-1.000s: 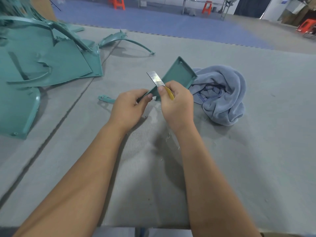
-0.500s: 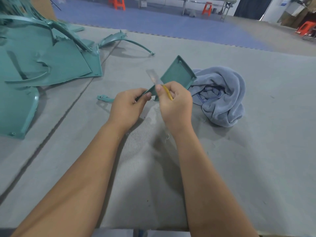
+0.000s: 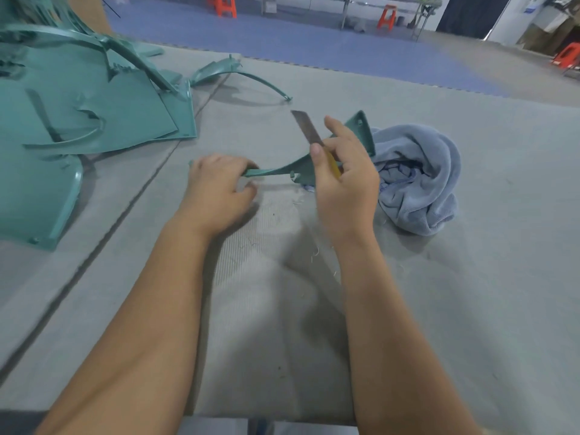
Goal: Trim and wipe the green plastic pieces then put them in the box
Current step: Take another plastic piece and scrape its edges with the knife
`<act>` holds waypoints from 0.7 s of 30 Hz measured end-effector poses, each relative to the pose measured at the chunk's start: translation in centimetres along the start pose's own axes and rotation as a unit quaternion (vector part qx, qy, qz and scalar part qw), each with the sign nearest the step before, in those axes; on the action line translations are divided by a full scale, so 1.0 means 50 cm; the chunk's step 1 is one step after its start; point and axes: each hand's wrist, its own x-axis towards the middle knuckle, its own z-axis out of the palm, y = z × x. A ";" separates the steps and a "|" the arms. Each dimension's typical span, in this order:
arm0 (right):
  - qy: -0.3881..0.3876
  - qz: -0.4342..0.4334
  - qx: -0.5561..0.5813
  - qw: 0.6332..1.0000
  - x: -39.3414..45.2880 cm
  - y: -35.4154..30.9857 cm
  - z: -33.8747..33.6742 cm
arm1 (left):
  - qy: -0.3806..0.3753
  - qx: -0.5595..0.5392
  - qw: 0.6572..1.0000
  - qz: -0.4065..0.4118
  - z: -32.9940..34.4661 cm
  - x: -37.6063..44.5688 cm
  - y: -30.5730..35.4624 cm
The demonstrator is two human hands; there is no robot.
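Piece (image 3: 292,166) at frame centre is gripped by its narrow end in left hand (image 3: 216,186), steadied for trimming. Knife (image 3: 309,133) is pinched in right hand (image 3: 342,180), blade raised off the edge. Cloth (image 3: 417,180) is kept right of centre for wiping. Box not seen.

Head camera, looking forward-down, close over table (image 3: 470,309).

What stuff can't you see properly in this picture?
1. Box: not in the head view at all.
2. Knife handle: mostly hidden inside the right hand; only a yellow sliver shows.
3. Green plastic piece: its near end is covered by the left hand.
4. Pile of green parts: cut off by the left edge.
5. Shavings: too small to make out.
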 end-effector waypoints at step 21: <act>0.039 0.125 0.169 0.977 0.007 0.061 -0.001 | -0.121 -0.042 0.992 0.015 0.038 -0.009 0.007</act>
